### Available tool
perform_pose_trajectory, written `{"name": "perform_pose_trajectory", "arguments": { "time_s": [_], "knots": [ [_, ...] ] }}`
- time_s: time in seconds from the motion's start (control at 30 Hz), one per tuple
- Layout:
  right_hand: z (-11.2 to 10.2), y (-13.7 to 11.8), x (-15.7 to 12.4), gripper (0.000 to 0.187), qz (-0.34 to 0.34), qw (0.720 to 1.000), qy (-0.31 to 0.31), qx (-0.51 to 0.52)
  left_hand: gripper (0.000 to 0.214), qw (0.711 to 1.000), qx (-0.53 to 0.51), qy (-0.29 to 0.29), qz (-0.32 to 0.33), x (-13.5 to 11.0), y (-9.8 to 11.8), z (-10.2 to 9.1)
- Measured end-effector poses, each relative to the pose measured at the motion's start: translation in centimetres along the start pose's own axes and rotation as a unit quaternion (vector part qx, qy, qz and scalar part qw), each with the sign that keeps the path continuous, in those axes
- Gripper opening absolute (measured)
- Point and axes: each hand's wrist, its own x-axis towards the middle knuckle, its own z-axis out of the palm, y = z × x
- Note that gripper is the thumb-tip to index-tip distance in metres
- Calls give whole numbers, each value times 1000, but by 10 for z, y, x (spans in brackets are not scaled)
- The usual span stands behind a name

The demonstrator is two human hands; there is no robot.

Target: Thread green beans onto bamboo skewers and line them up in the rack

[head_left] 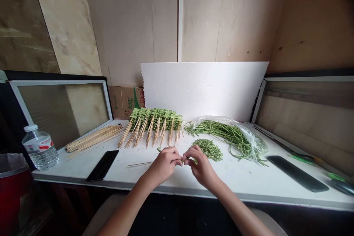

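My left hand is closed around a thin bamboo skewer whose bare end sticks out to the left over the white table. My right hand pinches a small green bean piece right at the left hand's fingertips. Just behind my right hand lies a small heap of cut bean pieces. Farther back a row of finished bean skewers is fanned out. Long uncut green beans spill from a clear plastic bag at the right.
A pile of bare skewers lies at the left, a black phone in front of it. A water bottle stands at the table's left corner beside a red bin. A black flat bar lies right. A white board leans behind.
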Motion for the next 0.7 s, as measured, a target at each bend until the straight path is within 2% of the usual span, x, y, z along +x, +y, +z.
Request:
{"name": "perform_pose_trajectory", "arguments": {
  "time_s": [0.17, 0.27, 0.37, 0.43, 0.5, 0.57, 0.63, 0.7],
  "knots": [
    [-4, -4, 1, 14, 38, 996, -30, 71, 29, 999, -40, -16, 14, 1, 1, -1],
    [-15, -3, 4, 15, 34, 997, -41, 64, 29, 999, -15, -22, 20, 1, -3, -4],
    [-39, 10, 9, 17, 11, 1000, 9, 20, 31, 1000, 13, -12, 0, 1, -16, -19],
    [-57, 25, 12, 15, 29, 997, 62, -18, 28, 999, 17, 23, -34, 0, -28, -34],
    [-67, 42, 13, 19, 56, 992, 80, -81, 23, 996, 32, 65, -55, 0, -38, -46],
    [-66, 59, 10, 25, 92, 985, 52, -136, 25, 994, 42, 73, -68, -1, -43, -50],
    [-55, 74, 4, 27, 117, 978, -4, -170, 30, 995, 45, 54, -76, -1, -43, -46],
    [-41, 85, -3, 25, 128, 974, -21, -183, 34, 995, 44, 35, -79, -2, -41, -39]
  ]
}}
